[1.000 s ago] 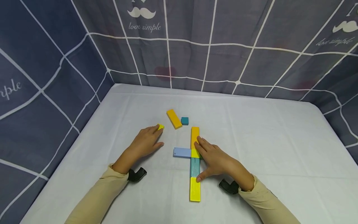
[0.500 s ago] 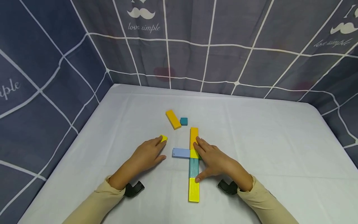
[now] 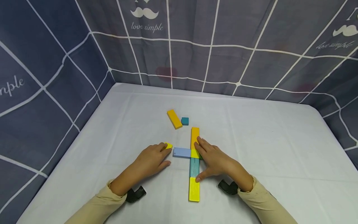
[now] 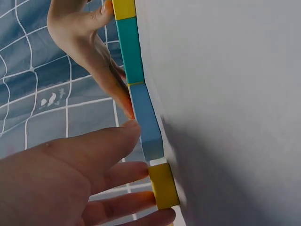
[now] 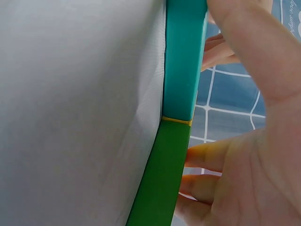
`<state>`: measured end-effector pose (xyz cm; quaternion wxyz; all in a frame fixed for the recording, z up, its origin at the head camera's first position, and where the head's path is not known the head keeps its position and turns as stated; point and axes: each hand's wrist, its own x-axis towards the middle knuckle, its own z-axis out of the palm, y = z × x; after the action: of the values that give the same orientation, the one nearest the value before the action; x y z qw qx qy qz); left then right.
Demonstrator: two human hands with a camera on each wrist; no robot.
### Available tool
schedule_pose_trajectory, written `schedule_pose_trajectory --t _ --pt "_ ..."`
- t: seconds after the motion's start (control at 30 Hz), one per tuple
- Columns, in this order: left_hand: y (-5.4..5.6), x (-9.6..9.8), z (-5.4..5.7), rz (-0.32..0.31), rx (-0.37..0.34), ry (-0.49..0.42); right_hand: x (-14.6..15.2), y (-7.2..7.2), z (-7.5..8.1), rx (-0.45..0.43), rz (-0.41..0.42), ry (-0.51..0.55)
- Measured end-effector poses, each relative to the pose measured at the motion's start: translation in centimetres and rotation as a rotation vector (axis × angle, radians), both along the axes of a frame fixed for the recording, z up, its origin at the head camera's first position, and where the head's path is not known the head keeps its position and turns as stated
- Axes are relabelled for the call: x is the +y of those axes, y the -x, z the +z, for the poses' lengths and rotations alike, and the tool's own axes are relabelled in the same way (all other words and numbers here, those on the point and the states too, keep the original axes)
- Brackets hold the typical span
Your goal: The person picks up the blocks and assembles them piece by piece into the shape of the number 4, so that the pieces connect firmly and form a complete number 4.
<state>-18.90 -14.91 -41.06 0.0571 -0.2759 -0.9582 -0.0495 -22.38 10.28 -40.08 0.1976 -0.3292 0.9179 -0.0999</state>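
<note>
Taking the yellow square [image 3: 194, 153] as the clock's centre, the left hand [image 3: 151, 160] has its fingers extended against the small yellow block [image 3: 168, 145] near 10, a narrow gap from the blue bar's [image 3: 181, 152] outer end at 9. The right hand [image 3: 219, 161] lies spread, unclenched, fingertips on the edge of the orange bar [image 3: 194, 134] at 12, thumb by the seam between the teal bar [image 3: 194, 168] and yellow bar [image 3: 194, 191] at 6. White tablecloth [image 3: 265, 130] stretches wide from 1 to 3 toward the far edge.

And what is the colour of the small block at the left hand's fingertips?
The small block is yellow; it shows best in the left wrist view.
</note>
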Motion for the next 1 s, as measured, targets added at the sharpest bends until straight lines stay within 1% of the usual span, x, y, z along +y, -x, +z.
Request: schedule_pose_trajectory --t 0.13,0.23,0.47,0.57,0.8,1.0 --pt "0.06 0.09 -0.06 -0.020 0.020 0.007 0.12 -0.01 0.00 -0.003 -0.001 0.001" --pt "0.13 0.13 -0.06 -0.024 0.041 0.012 0.17 0.03 0.04 -0.002 0.001 0.002" --pt "0.09 0.15 -0.07 -0.049 0.073 -0.037 0.05 0.08 0.19 -0.006 0.002 0.010" --pt "0.09 0.20 -0.10 -0.050 0.083 -0.047 0.08 0.06 0.24 -0.004 0.000 0.006" --pt "0.14 0.16 -0.08 -0.038 0.088 -0.067 0.04 0.11 0.28 -0.009 -0.002 0.008" --pt "0.21 0.17 -0.06 -0.046 0.079 -0.085 0.11 0.14 0.21 -0.010 -0.004 0.008"
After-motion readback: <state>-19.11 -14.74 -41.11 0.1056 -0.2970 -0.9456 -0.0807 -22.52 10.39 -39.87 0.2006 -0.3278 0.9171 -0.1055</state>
